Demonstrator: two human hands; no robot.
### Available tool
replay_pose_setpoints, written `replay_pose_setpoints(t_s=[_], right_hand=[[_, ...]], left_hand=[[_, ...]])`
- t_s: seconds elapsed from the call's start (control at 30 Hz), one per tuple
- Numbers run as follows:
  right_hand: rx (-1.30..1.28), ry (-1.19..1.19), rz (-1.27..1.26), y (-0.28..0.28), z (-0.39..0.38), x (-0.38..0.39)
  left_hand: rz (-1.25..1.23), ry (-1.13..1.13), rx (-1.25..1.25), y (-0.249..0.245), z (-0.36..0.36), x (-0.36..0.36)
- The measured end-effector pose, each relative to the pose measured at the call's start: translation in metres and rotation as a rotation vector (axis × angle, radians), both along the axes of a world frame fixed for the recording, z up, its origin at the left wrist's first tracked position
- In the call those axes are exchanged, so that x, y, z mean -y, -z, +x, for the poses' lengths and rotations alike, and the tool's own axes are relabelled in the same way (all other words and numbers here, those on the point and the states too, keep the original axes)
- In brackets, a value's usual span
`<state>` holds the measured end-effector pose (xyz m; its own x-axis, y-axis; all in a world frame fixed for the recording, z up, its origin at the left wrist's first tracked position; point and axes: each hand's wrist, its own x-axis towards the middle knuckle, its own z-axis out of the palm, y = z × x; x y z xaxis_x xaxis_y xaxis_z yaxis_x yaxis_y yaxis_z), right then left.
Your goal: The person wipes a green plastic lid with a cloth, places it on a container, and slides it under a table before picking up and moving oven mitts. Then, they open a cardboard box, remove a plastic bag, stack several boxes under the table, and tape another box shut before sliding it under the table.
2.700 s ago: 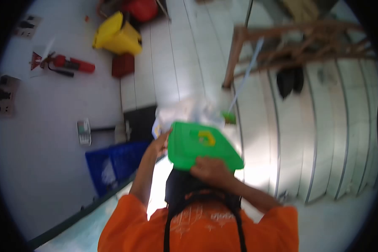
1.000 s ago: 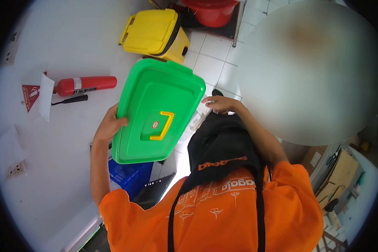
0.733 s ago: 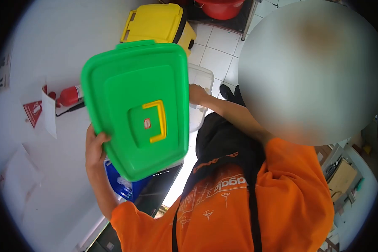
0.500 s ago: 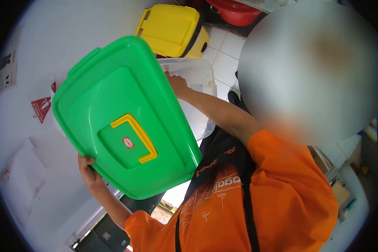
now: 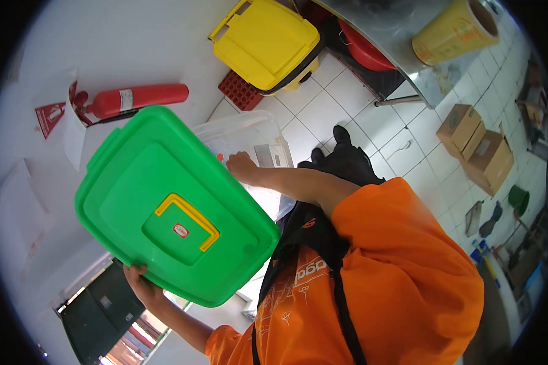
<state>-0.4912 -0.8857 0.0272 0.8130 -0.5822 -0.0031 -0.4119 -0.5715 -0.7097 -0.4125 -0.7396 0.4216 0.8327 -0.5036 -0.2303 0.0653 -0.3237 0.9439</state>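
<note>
A green plastic lid (image 5: 128,207) with a yellow handle (image 5: 192,219) is tilted up in front of me. My left hand (image 5: 141,285) grips its lower-left edge. Behind the lid is a clear plastic box (image 5: 268,131), partly covered by it. My right hand (image 5: 243,168) is at the box, beside the lid's right edge. Its fingers are curled, their tips partly hidden; a small red-orange spot shows beside them, and I cannot make out what they hold.
A red fire extinguisher (image 5: 140,100) is at the wall. Beyond the box stand a yellow bin (image 5: 265,45) and a red crate (image 5: 240,91). A metal table (image 5: 429,79) holds a yellow container (image 5: 453,36). Cardboard boxes (image 5: 487,161) lie on the tiled floor (image 5: 377,131).
The view has shifted, bringing the fire extinguisher, metal table and cardboard boxes into sight. The lid and both hands appear lower. A large blurred round patch at the upper right is gone.
</note>
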Motion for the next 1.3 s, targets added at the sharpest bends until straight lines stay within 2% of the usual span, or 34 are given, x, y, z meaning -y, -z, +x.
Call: replay_pose_setpoints(t_s=[0.07, 0.17, 0.27, 0.33, 0.37, 0.47, 0.5, 0.53, 0.67, 0.7, 0.77, 0.83, 0.9, 0.97, 1.07, 1.13, 1.23, 1.3], right_hand=[[-0.046, -0.315, -0.251, 0.019, -0.019, -0.019], [-0.058, -0.482, -0.221, 0.041, -0.025, -0.039], [-0.107, -0.634, -0.17, 0.04, -0.012, -0.044], [-0.033, -0.577, 0.037, 0.031, -0.013, -0.056], [-0.054, -0.608, 0.032, 0.023, -0.02, -0.06], [0.017, -0.588, 0.385, -0.029, -0.036, -0.023], [0.035, -0.493, 0.47, -0.019, -0.038, -0.021], [0.081, -0.51, 0.565, -0.017, -0.045, -0.005], [-0.114, -0.238, 0.63, -0.022, -0.092, 0.07], [-0.078, -0.179, 0.664, -0.009, -0.105, 0.087], [-0.152, 0.126, 1.015, -0.01, -0.128, 0.119], [-0.103, 0.256, 1.146, 0.008, -0.152, 0.154], [-0.039, 0.39, 1.276, 0.029, -0.171, 0.183], [-0.032, 0.459, 1.291, 0.051, -0.182, 0.207], [-0.031, 0.549, 1.315, 0.082, -0.182, 0.242], [-0.081, 0.703, 1.261, 0.11, -0.174, 0.264], [-0.106, 0.752, 1.157, 0.147, -0.152, 0.304], [-0.072, 0.617, 1.05, 0.164, -0.135, 0.339]], left_hand=[[0.004, -0.065, -0.005, 0.009, -0.019, -0.015], [0.094, -0.155, -0.034, 0.019, -0.028, -0.033], [0.143, -0.238, -0.039, 0.03, -0.018, -0.056], [0.131, -0.286, -0.052, 0.048, -0.007, -0.085], [0.14, -0.323, -0.087, 0.056, -0.004, -0.094], [0.048, -0.388, -0.177, 0.092, 0.005, -0.11], [0.042, -0.42, -0.216, 0.109, 0.01, -0.119], [0.048, -0.452, -0.257, 0.125, 0.013, -0.132], [0.058, -0.491, -0.298, 0.209, 0.029, -0.157], [0.053, -0.513, -0.312, 0.22, 0.028, -0.151], [0.044, -0.561, -0.337, 0.249, 0.023, -0.154], [0.039, -0.609, -0.274, 0.295, 0.028, -0.167], [0.104, -0.642, -0.238, 0.309, 0.019, -0.161], [0.193, -0.687, -0.187, 0.326, 0.012, -0.164], [0.199, -0.752, -0.143, 0.342, 0.003, -0.177], [0.15, -0.781, -0.146, 0.337, -0.005, -0.178], [0.272, -0.943, -0.207, 0.323, -0.017, -0.176], [0.245, -0.981, -0.227, 0.317, -0.025, -0.17]])
